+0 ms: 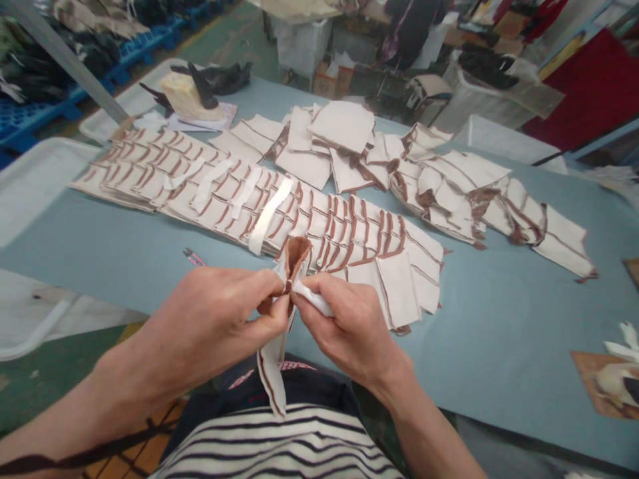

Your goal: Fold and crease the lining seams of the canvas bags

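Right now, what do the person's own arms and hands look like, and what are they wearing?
Both the left hand and the right hand are bare: no gloves, rings or watch show. The forearms are uncovered, no sleeves reach them. Below them shows a striped top, white with dark bands.

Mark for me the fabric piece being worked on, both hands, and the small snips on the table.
fabric piece (pixel 298 254): head view, brown folded top.
left hand (pixel 214 316): head view, back of hand.
right hand (pixel 352 326): head view, back of hand.
snips (pixel 194 256): head view, pink handle, left of the hands.
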A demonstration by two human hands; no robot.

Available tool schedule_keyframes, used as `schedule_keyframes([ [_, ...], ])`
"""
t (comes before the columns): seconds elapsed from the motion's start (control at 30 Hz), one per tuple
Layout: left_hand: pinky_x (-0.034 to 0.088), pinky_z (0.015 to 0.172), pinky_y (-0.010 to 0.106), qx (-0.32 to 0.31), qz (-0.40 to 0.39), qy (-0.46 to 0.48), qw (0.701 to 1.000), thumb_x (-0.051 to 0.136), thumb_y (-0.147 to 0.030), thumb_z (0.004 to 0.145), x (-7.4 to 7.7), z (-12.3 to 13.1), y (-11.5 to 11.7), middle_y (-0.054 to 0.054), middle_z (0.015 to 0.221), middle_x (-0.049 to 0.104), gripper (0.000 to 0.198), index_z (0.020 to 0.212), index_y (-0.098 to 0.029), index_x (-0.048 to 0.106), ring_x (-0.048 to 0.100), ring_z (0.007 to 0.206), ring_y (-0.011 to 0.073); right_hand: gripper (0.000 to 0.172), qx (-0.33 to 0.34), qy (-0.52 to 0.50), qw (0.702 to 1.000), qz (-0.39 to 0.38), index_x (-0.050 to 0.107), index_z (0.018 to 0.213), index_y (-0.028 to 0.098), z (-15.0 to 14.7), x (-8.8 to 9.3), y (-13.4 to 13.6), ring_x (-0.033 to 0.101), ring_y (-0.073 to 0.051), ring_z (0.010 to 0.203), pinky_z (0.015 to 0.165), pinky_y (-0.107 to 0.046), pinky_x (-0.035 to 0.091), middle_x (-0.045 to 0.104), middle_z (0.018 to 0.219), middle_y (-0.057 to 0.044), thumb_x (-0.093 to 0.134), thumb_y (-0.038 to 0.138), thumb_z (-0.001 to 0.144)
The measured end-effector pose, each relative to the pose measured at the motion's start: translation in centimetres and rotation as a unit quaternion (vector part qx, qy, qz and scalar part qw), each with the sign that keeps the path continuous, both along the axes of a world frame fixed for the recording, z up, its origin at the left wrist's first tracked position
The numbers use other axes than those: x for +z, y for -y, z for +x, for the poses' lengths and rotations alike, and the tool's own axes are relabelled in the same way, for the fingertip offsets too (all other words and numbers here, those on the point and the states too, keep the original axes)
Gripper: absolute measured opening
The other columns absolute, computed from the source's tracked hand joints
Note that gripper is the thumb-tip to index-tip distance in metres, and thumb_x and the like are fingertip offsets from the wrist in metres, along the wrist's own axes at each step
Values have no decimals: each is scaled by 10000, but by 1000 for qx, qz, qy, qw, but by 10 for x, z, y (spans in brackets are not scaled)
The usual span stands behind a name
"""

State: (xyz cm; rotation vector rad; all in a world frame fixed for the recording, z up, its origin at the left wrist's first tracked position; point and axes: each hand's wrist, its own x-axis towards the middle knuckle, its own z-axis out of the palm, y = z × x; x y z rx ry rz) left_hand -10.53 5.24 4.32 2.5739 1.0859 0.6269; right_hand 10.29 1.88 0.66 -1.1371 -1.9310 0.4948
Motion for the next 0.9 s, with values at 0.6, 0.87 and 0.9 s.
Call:
schedule_keyframes([
  [0.6,277,373,231,217,-494,356,763,543,-496,747,-40,38,9,-79,398,349,366,486,-292,387,280,357,98,275,-6,-307,891,-335,593,801,221,-20,-33,-12,394,-108,543,512,-238,347,481,619,66,666,469,896],
  [0.87,293,434,202,222,-418,315,822,655,-338,742,-24,32,21,-55,465,510,237,553,-205,607,397,432,89,175,-17,-218,940,-261,645,792,215,-5,-26,-4,523,-121,569,550,-245,419,637,676,25,697,351,891],
  [0.9,298,444,204,216,-376,287,854,641,-328,762,-20,31,21,-50,472,519,245,554,-200,615,410,443,92,156,-25,-198,953,-229,650,789,219,-3,-22,-4,548,-126,573,557,-247,434,666,685,18,706,330,885],
])
